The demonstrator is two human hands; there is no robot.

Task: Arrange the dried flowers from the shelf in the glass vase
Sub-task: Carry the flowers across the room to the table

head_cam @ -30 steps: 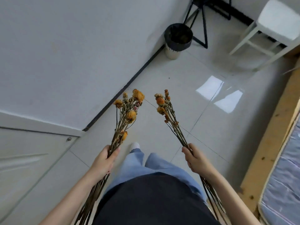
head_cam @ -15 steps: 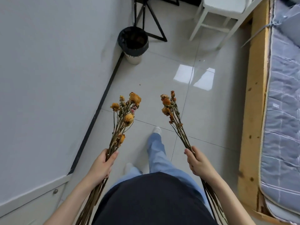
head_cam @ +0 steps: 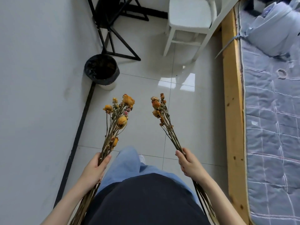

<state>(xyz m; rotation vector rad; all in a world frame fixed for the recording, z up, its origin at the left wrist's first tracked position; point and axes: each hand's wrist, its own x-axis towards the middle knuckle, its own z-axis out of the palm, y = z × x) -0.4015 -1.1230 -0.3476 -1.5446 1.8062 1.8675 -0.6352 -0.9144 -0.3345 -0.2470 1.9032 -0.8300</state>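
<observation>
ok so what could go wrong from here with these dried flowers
The long stems of the right bunch trail behind, near the wooden bed frame, and could snag. With left hand on the left bunch and right hand full too, a stumble over the bin or chair ahead could crush either.

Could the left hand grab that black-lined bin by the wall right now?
Probably not. The left hand grips a bunch of dried orange flowers, and the round black-lined bin stands on the floor farther ahead. Nothing blocks the way, but it would likely take a step and a bend.
</observation>
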